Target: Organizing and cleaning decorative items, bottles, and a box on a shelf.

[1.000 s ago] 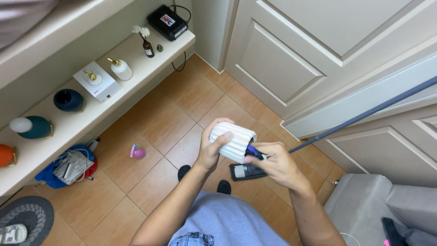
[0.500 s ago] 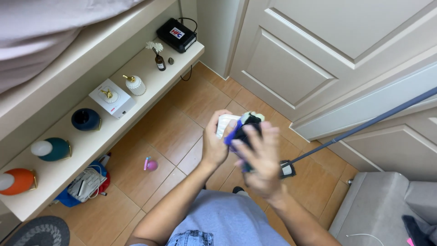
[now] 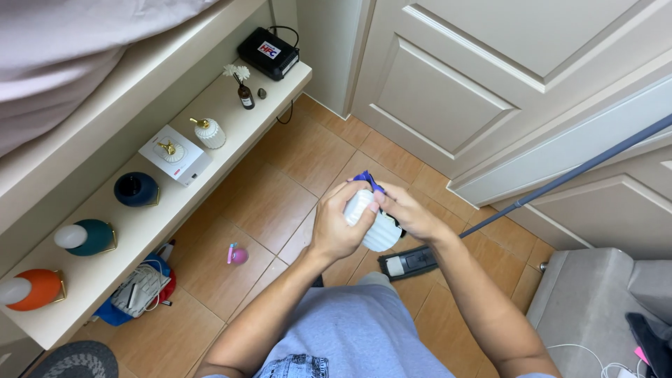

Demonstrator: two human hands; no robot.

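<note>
on the low shelf (image 3: 105, 273) at my left stand an orange lamp (image 3: 31, 288), a teal one (image 3: 87, 236) and a dark blue bowl (image 3: 136, 189). my left hand (image 3: 337, 222) is wrapped around a white ribbed mop pad (image 3: 374, 224), held over the tiled floor. my right hand (image 3: 409, 213) pinches its blue tab (image 3: 367, 180). the mop head (image 3: 409, 262) lies below on the tiles.

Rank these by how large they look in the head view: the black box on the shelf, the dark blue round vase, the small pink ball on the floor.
1. Black rectangular box, largest.
2. Dark blue round vase, somewhat smaller; it sits nearer the camera, so the margin is unsure.
3. Small pink ball on the tiled floor, clearly smallest.
</note>
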